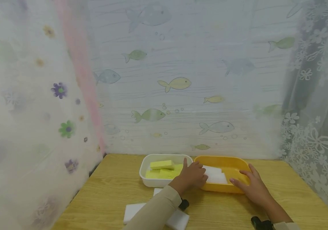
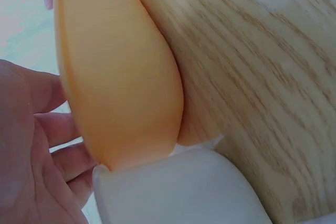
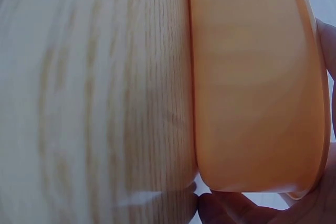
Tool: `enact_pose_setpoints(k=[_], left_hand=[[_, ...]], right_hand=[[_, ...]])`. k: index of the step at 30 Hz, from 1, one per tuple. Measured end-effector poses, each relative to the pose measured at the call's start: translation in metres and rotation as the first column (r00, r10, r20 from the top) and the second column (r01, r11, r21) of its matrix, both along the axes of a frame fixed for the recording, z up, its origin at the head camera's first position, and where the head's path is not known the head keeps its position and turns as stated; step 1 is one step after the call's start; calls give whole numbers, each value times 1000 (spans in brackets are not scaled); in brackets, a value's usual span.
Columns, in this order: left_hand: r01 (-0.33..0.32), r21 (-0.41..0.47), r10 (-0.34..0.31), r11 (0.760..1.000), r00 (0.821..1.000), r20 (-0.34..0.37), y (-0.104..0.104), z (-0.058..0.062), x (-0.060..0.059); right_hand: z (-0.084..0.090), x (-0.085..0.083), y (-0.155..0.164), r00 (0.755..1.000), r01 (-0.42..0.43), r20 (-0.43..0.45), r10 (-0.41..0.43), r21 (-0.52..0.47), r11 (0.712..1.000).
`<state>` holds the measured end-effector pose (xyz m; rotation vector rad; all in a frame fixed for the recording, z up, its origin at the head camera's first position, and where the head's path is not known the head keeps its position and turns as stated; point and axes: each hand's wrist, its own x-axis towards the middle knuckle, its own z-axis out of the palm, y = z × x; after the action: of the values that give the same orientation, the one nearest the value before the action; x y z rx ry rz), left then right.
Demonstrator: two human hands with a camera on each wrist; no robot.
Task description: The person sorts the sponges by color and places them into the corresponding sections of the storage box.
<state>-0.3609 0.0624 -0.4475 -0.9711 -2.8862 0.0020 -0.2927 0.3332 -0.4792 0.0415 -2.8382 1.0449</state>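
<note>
Fish-print curtains back the desk (image 1: 115, 191) in the head view: yellow sponges (image 1: 164, 170) fill the white tub (image 1: 146, 179), white sponges (image 1: 215, 175) lie in the orange tub (image 1: 233, 164), which the left hand (image 1: 192, 175) curls over and the flat right hand (image 1: 253, 187) steadies, while more white sponges (image 1: 133, 211) wait on the desk; both wrist views show the orange tub's wall (image 2: 121, 87) (image 3: 257, 82), so sorting looks partly done.

**Orange tray and its white sponges**

The orange tray (image 1: 233, 164) is a shallow oval plastic dish with rounded walls, standing flat and upright between the two hands, its near rim under the fingers of both. Inside it lie white sponge blocks (image 1: 215, 175), rectangular and flat, stacked at the end by the left hand, just beyond that hand's fingertips and well away from the right hand's side.
</note>
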Motion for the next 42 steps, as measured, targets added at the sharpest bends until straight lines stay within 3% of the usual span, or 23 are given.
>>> enact_pose_setpoints(k=[8,21,24,30,36,42], left_hand=[[51,132,-55,990,998,25,-21,10,5],[96,276,-97,956,995,-8,-73,35,23],[108,340,-118,934,993,9,-86,38,28],[76,508,-164,858,978,130,-113,37,41],[59,593,-165,803,978,127,-136,35,57],[27,629,-132,777,984,120,-160,30,70]], right_hand=[[3,0,-1,1000,-5,3,5,-6,1000],[4,1,-1,1000,-8,-3,8,4,1000],[5,1,0,1000,-7,0,7,10,1000],[6,0,3,1000,-10,-1,10,14,1000],[4,-1,2,1000,-6,0,6,17,1000],[2,-2,2,1000,-6,1,6,12,1000]])
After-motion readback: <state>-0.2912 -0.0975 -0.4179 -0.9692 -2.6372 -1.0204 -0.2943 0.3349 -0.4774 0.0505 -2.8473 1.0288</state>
